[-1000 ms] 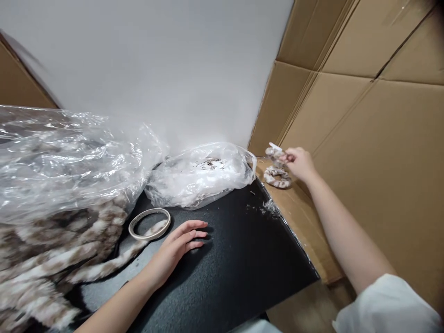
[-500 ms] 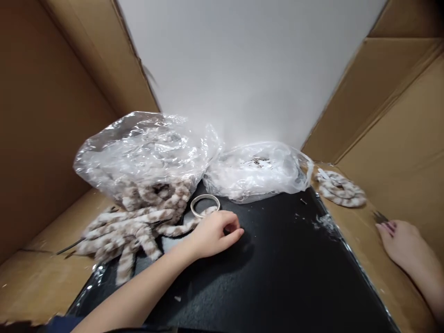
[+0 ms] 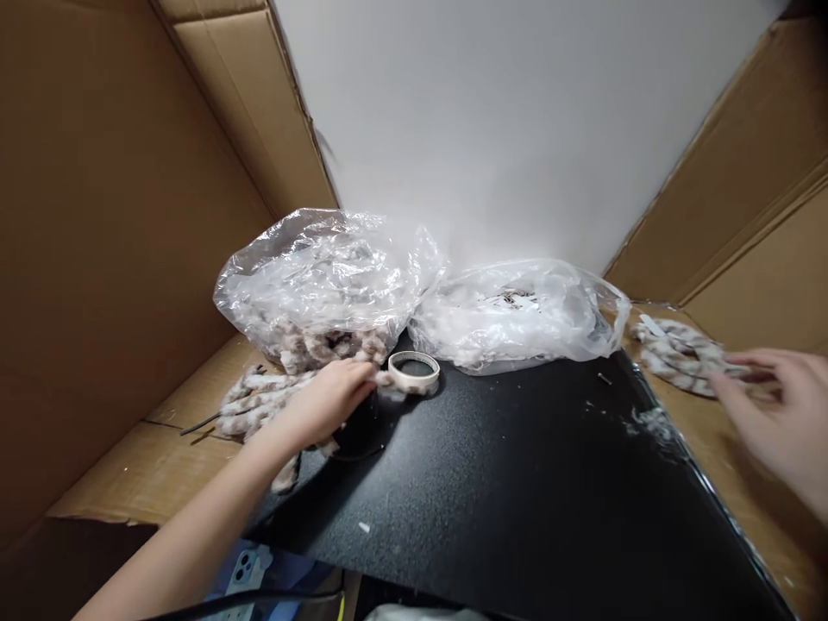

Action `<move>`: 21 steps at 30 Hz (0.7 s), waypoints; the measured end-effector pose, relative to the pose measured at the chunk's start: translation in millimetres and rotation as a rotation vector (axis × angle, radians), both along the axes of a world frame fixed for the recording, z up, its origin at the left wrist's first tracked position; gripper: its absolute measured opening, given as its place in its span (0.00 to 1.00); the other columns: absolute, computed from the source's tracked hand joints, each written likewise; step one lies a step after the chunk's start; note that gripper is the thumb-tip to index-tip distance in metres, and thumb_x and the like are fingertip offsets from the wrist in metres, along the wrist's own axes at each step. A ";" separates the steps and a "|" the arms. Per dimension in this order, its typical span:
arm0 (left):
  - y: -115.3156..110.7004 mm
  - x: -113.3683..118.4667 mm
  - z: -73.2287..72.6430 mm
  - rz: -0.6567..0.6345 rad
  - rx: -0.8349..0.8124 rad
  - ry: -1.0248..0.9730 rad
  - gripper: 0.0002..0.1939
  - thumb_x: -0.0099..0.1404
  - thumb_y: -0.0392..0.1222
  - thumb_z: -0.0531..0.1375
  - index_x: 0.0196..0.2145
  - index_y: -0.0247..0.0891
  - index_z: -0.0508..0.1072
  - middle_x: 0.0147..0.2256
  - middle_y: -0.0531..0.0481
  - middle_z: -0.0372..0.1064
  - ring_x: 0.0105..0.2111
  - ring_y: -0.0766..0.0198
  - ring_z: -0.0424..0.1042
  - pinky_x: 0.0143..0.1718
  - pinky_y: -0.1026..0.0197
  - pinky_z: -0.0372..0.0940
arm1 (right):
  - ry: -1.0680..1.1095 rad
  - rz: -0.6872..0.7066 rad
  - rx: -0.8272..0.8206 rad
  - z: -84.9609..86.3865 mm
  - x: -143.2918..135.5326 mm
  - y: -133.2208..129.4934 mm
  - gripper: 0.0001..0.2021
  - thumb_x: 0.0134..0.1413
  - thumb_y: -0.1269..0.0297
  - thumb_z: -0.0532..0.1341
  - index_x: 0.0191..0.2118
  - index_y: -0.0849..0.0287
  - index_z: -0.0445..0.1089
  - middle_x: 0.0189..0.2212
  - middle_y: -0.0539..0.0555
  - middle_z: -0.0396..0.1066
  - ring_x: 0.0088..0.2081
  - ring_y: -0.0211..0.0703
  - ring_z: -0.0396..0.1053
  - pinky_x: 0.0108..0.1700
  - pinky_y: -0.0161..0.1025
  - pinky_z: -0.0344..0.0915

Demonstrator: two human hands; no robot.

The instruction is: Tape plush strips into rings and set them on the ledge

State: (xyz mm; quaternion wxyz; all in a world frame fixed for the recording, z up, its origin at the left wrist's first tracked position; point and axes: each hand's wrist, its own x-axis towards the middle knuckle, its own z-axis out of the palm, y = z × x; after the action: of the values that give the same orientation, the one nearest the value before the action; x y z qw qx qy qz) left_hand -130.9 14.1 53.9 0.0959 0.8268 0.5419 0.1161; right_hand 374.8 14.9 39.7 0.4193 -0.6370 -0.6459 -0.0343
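My left hand point(image 3: 340, 392) is closed on a brown-and-white furry strip, whose fuzzy end point(image 3: 388, 381) pokes out past my fingers. It is over a pile of similar furry strips point(image 3: 259, 404) at the left; my hand and forearm cover part of the pile. Beside my fingertips, a narrow pale ring like a roll of tape point(image 3: 414, 371) lies on the black table. At the far right, my right hand point(image 3: 786, 414), slightly blurred, has its thumb and fingers at the near edge of a coiled furry strip point(image 3: 679, 355) with a white tag, pinching it.
A clear plastic bag point(image 3: 323, 259) with furry strips stands behind the pile. To its right lies a second plastic bag point(image 3: 511, 319). Cardboard walls point(image 3: 116, 216) rise on both sides. Lint point(image 3: 653, 427) lies on the black tabletop point(image 3: 504, 500). A phone point(image 3: 242, 573) shows below the table edge.
My left hand has moved left from the middle onto the furry strips. My right hand has moved forward to the coil; the small dark tool at its fingertips is out of sight. The view has shifted.
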 end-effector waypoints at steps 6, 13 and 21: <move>1.3 -13.1 78.6 0.095 0.189 -0.291 0.14 0.67 0.39 0.56 0.24 0.39 0.58 0.20 0.58 0.51 0.21 0.69 0.51 0.26 0.65 0.47 | 0.030 0.540 -0.035 40.0 -130.8 7.4 0.05 0.57 0.60 0.60 0.39 0.51 0.70 0.39 0.54 0.71 0.36 0.47 0.70 0.38 0.46 0.68; 6.2 16.3 114.0 -0.068 0.348 -0.349 0.14 0.65 0.40 0.58 0.24 0.40 0.58 0.19 0.58 0.48 0.20 0.68 0.48 0.24 0.61 0.45 | 0.681 0.929 -0.283 51.4 -223.9 9.9 0.24 0.53 0.57 0.66 0.56 0.50 0.62 0.38 0.53 0.73 0.37 0.42 0.72 0.39 0.41 0.72; 35.6 78.3 99.4 -0.239 0.198 -0.244 0.13 0.70 0.43 0.51 0.27 0.40 0.58 0.21 0.56 0.53 0.22 0.68 0.53 0.25 0.63 0.48 | 1.071 0.813 -0.021 64.0 -226.4 38.1 0.11 0.51 0.54 0.67 0.35 0.57 0.75 0.24 0.48 0.72 0.26 0.35 0.70 0.31 0.35 0.72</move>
State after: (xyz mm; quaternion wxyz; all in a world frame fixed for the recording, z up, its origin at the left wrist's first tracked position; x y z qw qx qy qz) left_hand -52.6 49.6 153.3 0.0923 0.8705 0.4103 0.2558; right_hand 148.4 52.9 103.7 0.6553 -0.2763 -0.5374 0.4533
